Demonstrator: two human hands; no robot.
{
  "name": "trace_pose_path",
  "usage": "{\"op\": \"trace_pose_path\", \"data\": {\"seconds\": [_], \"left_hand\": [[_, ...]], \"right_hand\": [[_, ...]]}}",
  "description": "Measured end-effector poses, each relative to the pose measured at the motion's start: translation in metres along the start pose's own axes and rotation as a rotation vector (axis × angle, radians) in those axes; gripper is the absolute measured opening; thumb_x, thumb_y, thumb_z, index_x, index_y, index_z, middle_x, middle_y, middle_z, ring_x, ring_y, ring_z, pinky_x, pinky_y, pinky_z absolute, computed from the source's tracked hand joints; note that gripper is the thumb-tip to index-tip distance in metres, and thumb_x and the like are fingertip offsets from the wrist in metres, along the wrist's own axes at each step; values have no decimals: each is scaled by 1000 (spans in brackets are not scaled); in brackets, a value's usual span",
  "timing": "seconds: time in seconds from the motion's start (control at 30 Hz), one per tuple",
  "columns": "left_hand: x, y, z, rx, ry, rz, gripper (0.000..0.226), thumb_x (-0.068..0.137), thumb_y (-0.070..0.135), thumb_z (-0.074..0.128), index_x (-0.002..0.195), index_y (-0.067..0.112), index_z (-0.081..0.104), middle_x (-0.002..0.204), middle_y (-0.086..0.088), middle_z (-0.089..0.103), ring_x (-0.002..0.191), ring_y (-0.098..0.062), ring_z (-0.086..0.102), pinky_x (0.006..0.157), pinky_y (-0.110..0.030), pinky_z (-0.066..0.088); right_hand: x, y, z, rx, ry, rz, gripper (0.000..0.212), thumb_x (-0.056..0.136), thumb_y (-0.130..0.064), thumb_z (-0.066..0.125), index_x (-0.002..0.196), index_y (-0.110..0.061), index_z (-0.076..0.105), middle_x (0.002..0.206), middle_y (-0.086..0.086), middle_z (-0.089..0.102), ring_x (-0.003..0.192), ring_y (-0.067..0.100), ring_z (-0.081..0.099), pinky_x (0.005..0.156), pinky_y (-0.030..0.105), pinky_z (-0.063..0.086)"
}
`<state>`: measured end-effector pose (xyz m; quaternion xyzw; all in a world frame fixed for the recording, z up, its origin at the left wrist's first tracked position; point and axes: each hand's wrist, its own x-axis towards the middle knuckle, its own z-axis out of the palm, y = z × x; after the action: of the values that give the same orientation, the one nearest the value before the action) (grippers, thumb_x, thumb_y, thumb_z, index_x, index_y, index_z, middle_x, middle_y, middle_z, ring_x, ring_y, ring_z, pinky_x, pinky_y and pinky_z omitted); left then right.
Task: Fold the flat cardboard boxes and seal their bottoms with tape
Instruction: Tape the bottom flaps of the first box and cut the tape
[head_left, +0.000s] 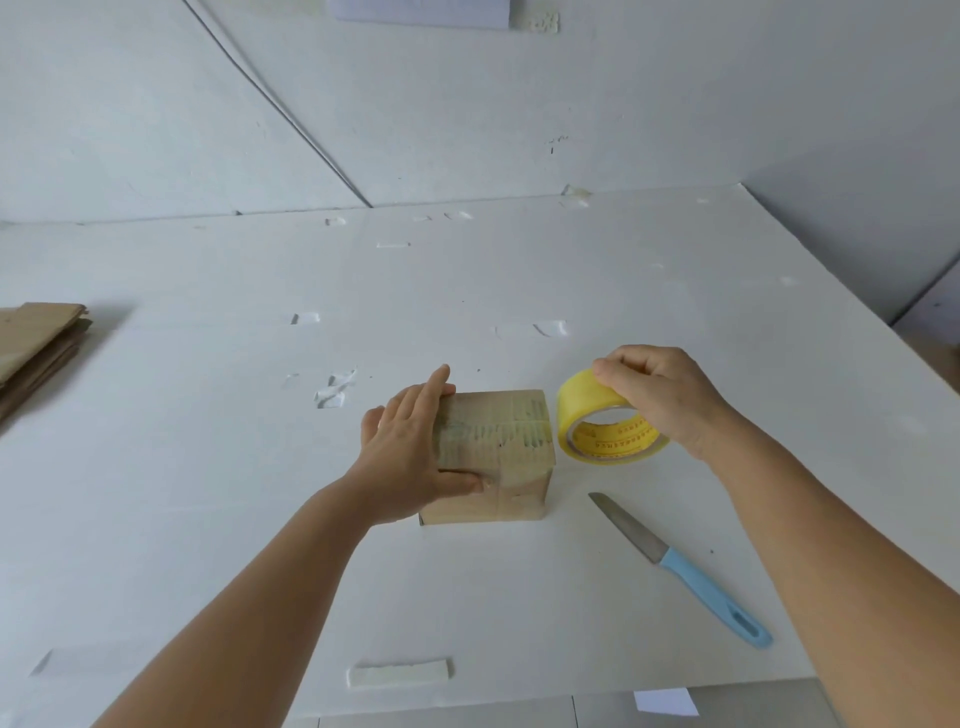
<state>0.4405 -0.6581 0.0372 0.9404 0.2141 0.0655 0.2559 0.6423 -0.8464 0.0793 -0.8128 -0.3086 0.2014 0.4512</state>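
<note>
Here, mid-surface (208, 467), left hand (410, 457) pressing flat-fingered on folded box (498, 441), right hand (660, 395) pinching yellow tape roll (587, 415) just beside it, knife (675, 566) nearby.

We see the left hand (410, 447) pressing flat on the folded box (498, 457), thumb on its front. Right hand (660, 395) grips the yellow tape roll (597, 421) just beside the box. Knife (680, 569) lies on the white table (208, 467); flat cardboard (36, 348) stacked far left.
</note>
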Motion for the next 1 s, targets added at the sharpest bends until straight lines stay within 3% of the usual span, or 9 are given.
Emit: {"op": "trace_pose_path", "data": {"seconds": [0.1, 0.2, 0.4, 0.53, 0.67, 0.77, 0.83, 0.9, 1.0], "left_hand": [[0, 1, -1, 28, -44, -18, 125, 56, 72, 68, 151, 34, -3, 146, 18, 23, 138, -6, 10, 113, -32, 1], [0, 1, -3, 131, -93, -12, 123, 48, 84, 42, 151, 35, -6, 148, 16, 16, 139, -9, 6, 116, -37, 0], [3, 20, -13, 465, -243, 26, 104, 83, 72, 43, 152, 20, -15, 156, 6, 0, 146, -16, -6, 117, -51, -9], [12, 36, -11, 577, -320, 72, 105, 86, 73, 33, 148, 9, -22, 160, -4, -19, 145, -19, -23, 117, -49, -14], [27, 62, 6, 523, -363, 128, 105, 87, 69, 39, 148, 9, -22, 158, -8, -23, 144, -21, -26, 118, -47, -8], [37, 76, 14, 536, -349, 175, 105, 86, 67, 43, 149, 9, -17, 160, -7, -15, 147, -23, -17, 118, -47, -3], [40, 80, 17, 589, -318, 204, 107, 83, 66, 47, 151, 9, -12, 159, -7, 3, 145, -27, 5, 115, -47, 9], [42, 82, 18, 619, -280, 197, 107, 78, 64, 52, 151, 11, -5, 145, -5, 24, 131, -28, 25, 107, -47, 19], [41, 80, 24, 578, -210, 204, 101, 75, 63, 55, 147, 11, 8, 131, -2, 32, 124, -25, 30, 106, -42, 21]], "right_hand": [[1, 6, 3, -7, -17, 5, 27, 87, -40, 60, 74, -16, 66, 62, -2, 43, 62, 12, 43, 64, 29, 36], [-1, 14, 7, 3, -32, 22, 27, 88, -39, 59, 74, -17, 65, 62, -3, 43, 62, 12, 42, 64, 29, 36], [-3, 20, 17, 53, -34, 30, 27, 90, -35, 58, 75, -13, 62, 63, -1, 43, 62, 12, 41, 64, 28, 34], [1, 17, 18, 46, -39, 26, 27, 88, -36, 59, 71, -16, 61, 55, -10, 39, 55, 8, 38, 60, 24, 33], [3, 15, 18, 27, -52, 8, 26, 88, -37, 60, 72, -16, 62, 56, -10, 40, 56, 9, 40, 59, 25, 35], [3, 16, 14, 3, -32, 6, 25, 87, -37, 60, 72, -18, 62, 57, -10, 44, 57, 9, 42, 60, 25, 37], [3, 16, 12, -5, -36, 2, 25, 87, -37, 60, 71, -18, 62, 59, -8, 47, 59, 9, 44, 61, 25, 37], [3, 12, 14, -32, -49, -15, 26, 87, -38, 60, 72, -17, 61, 61, -6, 48, 61, 10, 45, 61, 26, 38], [7, 5, 15, -117, -86, -33, 27, 88, -41, 57, 74, -17, 61, 63, -3, 50, 63, 13, 46, 63, 29, 39]]}}
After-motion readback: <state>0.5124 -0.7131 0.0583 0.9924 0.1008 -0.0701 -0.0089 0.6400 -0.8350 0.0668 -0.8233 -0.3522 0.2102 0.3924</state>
